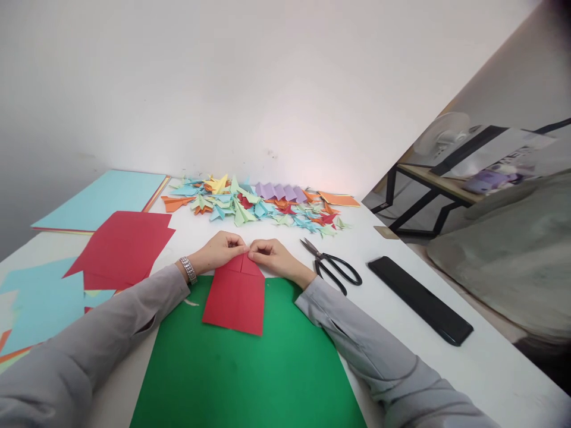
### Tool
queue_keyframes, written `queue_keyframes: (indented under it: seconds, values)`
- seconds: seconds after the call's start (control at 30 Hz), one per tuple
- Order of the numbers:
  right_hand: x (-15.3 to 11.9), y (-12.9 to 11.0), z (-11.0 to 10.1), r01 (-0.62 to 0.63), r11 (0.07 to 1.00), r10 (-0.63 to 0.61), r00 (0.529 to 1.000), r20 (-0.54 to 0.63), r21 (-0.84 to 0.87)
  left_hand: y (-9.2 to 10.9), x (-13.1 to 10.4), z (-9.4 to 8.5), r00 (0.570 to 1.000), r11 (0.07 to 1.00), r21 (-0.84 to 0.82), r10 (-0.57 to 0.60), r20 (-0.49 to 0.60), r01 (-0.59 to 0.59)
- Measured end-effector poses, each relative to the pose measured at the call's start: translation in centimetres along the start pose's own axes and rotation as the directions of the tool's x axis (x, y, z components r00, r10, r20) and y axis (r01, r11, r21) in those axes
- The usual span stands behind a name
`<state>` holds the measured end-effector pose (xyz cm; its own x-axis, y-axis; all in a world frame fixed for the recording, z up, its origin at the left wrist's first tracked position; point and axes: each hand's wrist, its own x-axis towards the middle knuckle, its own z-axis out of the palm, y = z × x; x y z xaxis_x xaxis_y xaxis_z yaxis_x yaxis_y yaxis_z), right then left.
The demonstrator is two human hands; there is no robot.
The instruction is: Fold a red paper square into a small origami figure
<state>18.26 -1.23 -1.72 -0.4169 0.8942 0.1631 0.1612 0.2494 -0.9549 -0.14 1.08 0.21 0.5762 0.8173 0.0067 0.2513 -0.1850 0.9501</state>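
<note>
A red paper (235,300) with its two far corners folded inward lies over the far part of a green sheet (250,380). My left hand (220,249), with a bracelet at the wrist, pinches the paper's far end from the left. From the right, my right hand (274,258) pinches the same end, its fingertips close to those of my left hand. A crease runs down from between the hands. The near edge of the red paper rests free on the green.
Black-handled scissors (332,264) and a long black case (419,300) lie to the right. Folded paper shapes (243,202) are heaped near the wall. Red sheets (120,249), light blue sheets (49,309) and a large blue stack (102,199) are on the left.
</note>
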Motion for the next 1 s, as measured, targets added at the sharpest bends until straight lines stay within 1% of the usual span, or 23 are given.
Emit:
queue_keyframes:
  seconds: [0.1,0.2,0.3,0.37,0.57,0.67,0.73,0.83,0.9,0.93,1.0]
  values:
    - [0.05,0.03,0.05,-0.016,1.000,0.016,1.000,-0.003,0.005,0.08,0.02,0.10,1.000,1.000,-0.009,-0.001,-0.029,0.001]
    - [0.07,-0.07,0.07,-0.014,1.000,0.014,1.000,-0.002,0.023,0.06,0.03,0.14,0.998,0.999,-0.048,-0.026,-0.061,0.023]
    - [0.05,-0.14,0.00,-0.019,0.999,0.020,1.000,-0.007,0.046,-0.02,-0.02,0.10,0.989,0.986,-0.150,-0.084,-0.119,0.066]
    - [0.02,-0.08,-0.10,-0.033,0.996,0.035,0.999,-0.019,0.080,-0.04,-0.07,0.02,0.981,0.969,-0.234,-0.113,-0.156,0.075]
    - [0.03,0.45,-0.48,-0.048,0.968,0.068,0.995,-0.074,0.247,0.27,0.00,-0.40,0.958,0.882,-0.469,-0.160,-0.239,0.031]
    - [0.12,0.73,-0.66,-0.020,0.930,0.062,0.992,-0.105,0.367,0.43,0.12,-0.60,0.943,0.819,-0.574,-0.191,-0.271,0.000]
    - [0.16,0.83,-0.74,0.013,0.912,0.043,0.991,-0.126,0.411,0.46,0.19,-0.70,0.935,0.784,-0.620,-0.210,-0.286,-0.013]
    - [0.13,0.67,-0.69,0.036,0.911,0.043,0.982,-0.183,0.410,0.39,0.25,-0.77,0.932,0.772,-0.635,-0.218,-0.290,-0.017]
    - [0.05,0.41,-0.51,0.020,0.921,0.064,0.977,-0.204,0.388,0.24,0.29,-0.77,0.933,0.781,-0.624,-0.214,-0.290,-0.015]
    - [0.00,0.28,-0.39,0.001,0.930,0.075,0.978,-0.193,0.368,0.13,0.32,-0.75,0.932,0.791,-0.612,-0.209,-0.298,-0.019]
    - [-0.10,0.10,-0.15,-0.053,0.949,0.098,0.987,-0.131,0.311,-0.18,0.40,-0.67,0.928,0.827,-0.561,-0.185,-0.323,-0.030]
